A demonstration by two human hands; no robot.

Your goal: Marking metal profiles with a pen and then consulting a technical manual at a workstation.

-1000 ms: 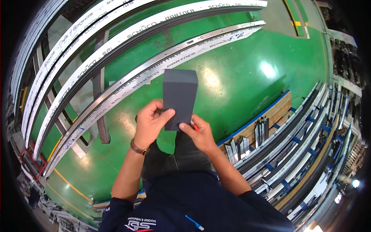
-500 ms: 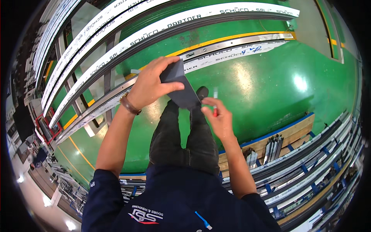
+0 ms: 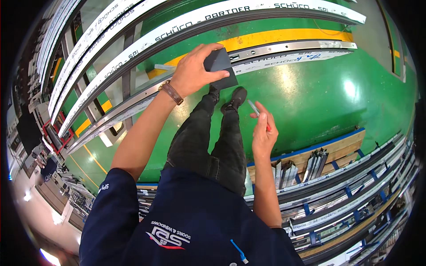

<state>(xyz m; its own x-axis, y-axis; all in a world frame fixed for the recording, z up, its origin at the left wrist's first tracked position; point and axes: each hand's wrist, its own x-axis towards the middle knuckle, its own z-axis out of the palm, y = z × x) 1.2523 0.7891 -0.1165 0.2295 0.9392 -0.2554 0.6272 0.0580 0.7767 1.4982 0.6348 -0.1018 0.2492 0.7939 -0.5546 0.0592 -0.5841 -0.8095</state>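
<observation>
My left hand (image 3: 193, 72) grips a dark grey flat-faced piece (image 3: 223, 66), with the thumb over its face and the fingers along its far edge. The piece is held up beside the long metal rail (image 3: 306, 46); whether they touch, I cannot tell. Lower and to the right, my right hand (image 3: 265, 136) is closed round a slim pen-like tool (image 3: 253, 107) with a pale shaft and a red part near the palm. Its tip points up and left, apart from the grey piece.
Long white-filmed profiles (image 3: 195, 25) lie across the far side and left. Behind me on the right, a rack (image 3: 350, 195) holds many stacked profiles, beside a wooden board (image 3: 339, 146) with a blue edge. Green floor (image 3: 310, 102) runs between them, under my shoes (image 3: 238, 95).
My left hand has moved right and away from me with the grey piece, which is now turned. My right hand has drawn away from the piece and the pen-like tool has tilted left.
</observation>
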